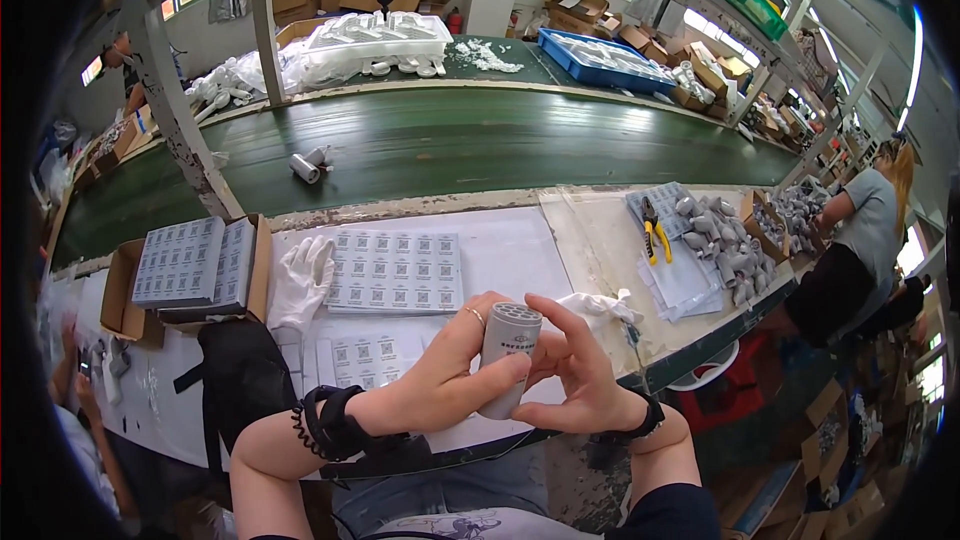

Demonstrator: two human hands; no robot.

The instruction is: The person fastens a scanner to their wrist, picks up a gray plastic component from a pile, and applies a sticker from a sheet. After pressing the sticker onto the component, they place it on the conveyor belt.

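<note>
A grey cylinder [512,338] with round holes in its top end and dark print on its side is held upright, slightly tilted, over the table's near edge. My left hand [450,372] is closed around it, thumb pressed across the front. On the other side my right hand [582,372] curves about it, index finger at the top rim and thumb near the bottom. Behind them lies a stack of label sheets [395,270] with square codes, and a smaller label sheet [368,354] sits nearer, partly covered by my left hand. White gloves [303,283] rest beside the stack.
A green conveyor belt [450,145] runs across, carrying metallic cylinders [306,168]. Left stands a cardboard box [128,312] of label sheets, near a black bag [240,380]. Right are yellow-handled pliers [656,236], piled grey parts [725,240] and a co-worker [865,220]. Another person's hands show at far left.
</note>
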